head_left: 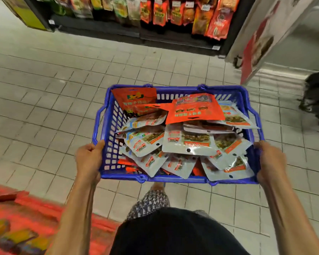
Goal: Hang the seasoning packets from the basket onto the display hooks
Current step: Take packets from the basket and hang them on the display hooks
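Grey tile floor [44, 89] spreads under everything, and the basket [173, 179] is held above it, near the middle of the view. Beyond the basket's far rim stands a dark display rack [99, 32], hung with rows of red, orange and green packets whose lower ends show along the top edge. Right of the rack, and past the basket's far right corner, leans a white and red sign panel [256, 39]. A red mat [35, 218], blurred, lies on the floor off the basket's near left corner.

Blue and slotted, the basket is held level, its handles folded down along the long rims. Seasoning packets [190, 142] fill it in a loose heap: mostly white ones with orange bands and a punched hole, overlapping at all angles, and several orange ones on top toward the far side, one of them propped against the far left corner.

Both arms reach forward from the bottom edge. The left hand [89, 159] grips the basket's left end by the near corner, fingers curled over the rim and pressed together, thumb along the outside. The right hand [271, 159] grips the right end the same way, fingers wrapped over the rim; its fingertips are hidden inside the basket wall. Below the basket, a patterned shoe [149, 201] shows on the tiles.
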Motion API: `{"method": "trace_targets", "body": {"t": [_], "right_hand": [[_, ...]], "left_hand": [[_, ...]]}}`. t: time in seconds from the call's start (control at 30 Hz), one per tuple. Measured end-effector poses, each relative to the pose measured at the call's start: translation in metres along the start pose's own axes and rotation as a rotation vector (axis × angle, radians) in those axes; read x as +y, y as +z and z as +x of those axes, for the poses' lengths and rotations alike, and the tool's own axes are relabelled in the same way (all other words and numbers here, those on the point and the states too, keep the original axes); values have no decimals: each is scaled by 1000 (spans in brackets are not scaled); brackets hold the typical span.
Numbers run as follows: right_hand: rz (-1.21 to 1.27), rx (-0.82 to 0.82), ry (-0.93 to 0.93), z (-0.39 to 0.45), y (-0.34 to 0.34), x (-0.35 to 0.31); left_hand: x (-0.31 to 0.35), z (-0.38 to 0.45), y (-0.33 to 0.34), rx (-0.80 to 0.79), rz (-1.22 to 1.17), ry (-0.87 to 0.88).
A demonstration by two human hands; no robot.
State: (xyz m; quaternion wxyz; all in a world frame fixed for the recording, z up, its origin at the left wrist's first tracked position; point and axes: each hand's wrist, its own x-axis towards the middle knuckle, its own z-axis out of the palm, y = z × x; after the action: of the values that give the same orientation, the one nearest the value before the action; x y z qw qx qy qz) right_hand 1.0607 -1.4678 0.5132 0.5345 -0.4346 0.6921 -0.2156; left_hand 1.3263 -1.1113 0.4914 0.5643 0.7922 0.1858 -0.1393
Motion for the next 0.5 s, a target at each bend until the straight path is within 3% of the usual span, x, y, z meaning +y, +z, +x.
{"method": "trace_targets", "body": {"t": [0.5], "right_hand": [[74, 35, 77, 200, 294, -244]], "left_hand": [[238, 305, 251, -67, 102, 24]]}}
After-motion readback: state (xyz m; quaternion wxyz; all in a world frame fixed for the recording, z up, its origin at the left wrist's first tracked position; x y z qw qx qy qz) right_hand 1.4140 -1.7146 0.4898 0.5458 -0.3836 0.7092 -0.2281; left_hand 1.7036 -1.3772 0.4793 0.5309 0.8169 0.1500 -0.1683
